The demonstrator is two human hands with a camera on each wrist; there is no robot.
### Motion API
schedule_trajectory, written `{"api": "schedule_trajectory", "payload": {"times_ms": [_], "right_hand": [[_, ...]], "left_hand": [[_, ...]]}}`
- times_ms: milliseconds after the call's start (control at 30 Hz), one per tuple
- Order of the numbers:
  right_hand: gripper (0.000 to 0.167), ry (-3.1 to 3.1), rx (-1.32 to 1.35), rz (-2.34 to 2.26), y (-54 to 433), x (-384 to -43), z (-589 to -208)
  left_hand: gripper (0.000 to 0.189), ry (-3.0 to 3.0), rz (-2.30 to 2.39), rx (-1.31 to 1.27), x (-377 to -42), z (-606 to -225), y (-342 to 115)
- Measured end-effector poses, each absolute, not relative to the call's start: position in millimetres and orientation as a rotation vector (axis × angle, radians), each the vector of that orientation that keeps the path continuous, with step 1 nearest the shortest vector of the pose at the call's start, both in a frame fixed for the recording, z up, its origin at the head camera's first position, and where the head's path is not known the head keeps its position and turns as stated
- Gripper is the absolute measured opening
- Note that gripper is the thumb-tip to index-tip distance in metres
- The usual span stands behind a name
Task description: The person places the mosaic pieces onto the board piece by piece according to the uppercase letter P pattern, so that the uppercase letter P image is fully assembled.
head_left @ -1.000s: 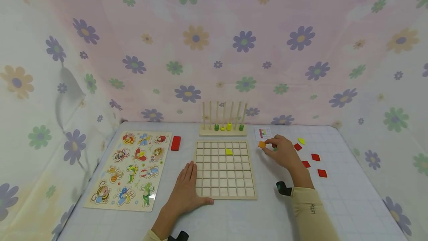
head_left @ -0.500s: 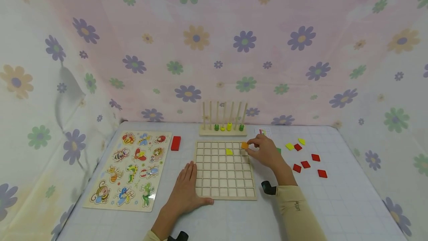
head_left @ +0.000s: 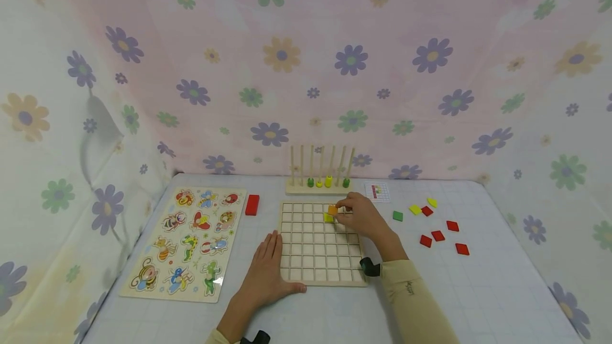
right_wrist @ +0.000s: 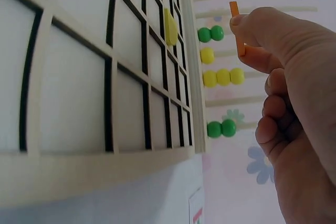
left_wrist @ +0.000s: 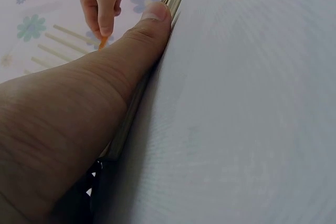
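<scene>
Head: right hand (head_left: 365, 219) had the orange tile (head_left: 332, 209) pinched over the far rows of the grid board (head_left: 322, 283), yellow tile (head_left: 328, 218) right beside it on the near side. Left hand (head_left: 268, 272) lay with fingers straight along the board's left edge, gripping nothing. Likeliest fault, I judged: orange coming down off-line, catching a divider or knocking yellow, because the two were so near and the hand covered part of the grid. Green tile (head_left: 398, 216) and red tiles (head_left: 437, 235) lay loose on the desk (head_left: 502, 291) to the right, so a careless sleeve (head_left: 401, 285) could scatter them. Left wrist: left thumb (left_wrist: 142, 38) lay against the board's edge, force unreadable; orange tile only partly visible past it. If that hand eased off, a push from the right could skew the board. Right wrist: thumb and index closed on the orange tile, seen edge-on and clear of the dividers; other fingers curled on nothing. Thin tile, small contact, so it could twist or slip. Yellow looked proud of the walls; couldn't tell if seated. Peg rack (right_wrist: 195, 77) stood just beyond the board, so overreach could clip it
</scene>
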State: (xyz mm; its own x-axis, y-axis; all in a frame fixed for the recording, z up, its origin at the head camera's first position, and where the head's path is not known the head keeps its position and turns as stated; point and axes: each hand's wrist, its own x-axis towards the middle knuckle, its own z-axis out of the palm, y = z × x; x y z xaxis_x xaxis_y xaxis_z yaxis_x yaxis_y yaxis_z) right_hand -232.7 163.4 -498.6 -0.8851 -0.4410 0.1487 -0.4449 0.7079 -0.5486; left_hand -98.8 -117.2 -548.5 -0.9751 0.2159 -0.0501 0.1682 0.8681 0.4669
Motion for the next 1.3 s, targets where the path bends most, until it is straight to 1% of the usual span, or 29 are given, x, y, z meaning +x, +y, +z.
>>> {"api": "schedule_trajectory", "payload": {"times_ms": [233, 633, 900, 1300], "right_hand": [[0.020, -2.915, 0.813, 0.950, 149, -234, -501], [0.025, -2.967, 0.889, 0.855, 133, -242, -513], [0.022, -2.976, 0.941, 0.817, 130, -246, -518], [0.017, -3.009, 0.972, 0.754, 127, -249, -515]], "left_hand": [[0.141, 2.937, 0.718, 0.304, -99, -548, -117], [0.142, 2.950, 0.720, 0.309, -99, -549, -118], [0.141, 2.943, 0.725, 0.302, -99, -549, -118], [0.141, 2.944, 0.718, 0.298, -100, -551, -118]]}}
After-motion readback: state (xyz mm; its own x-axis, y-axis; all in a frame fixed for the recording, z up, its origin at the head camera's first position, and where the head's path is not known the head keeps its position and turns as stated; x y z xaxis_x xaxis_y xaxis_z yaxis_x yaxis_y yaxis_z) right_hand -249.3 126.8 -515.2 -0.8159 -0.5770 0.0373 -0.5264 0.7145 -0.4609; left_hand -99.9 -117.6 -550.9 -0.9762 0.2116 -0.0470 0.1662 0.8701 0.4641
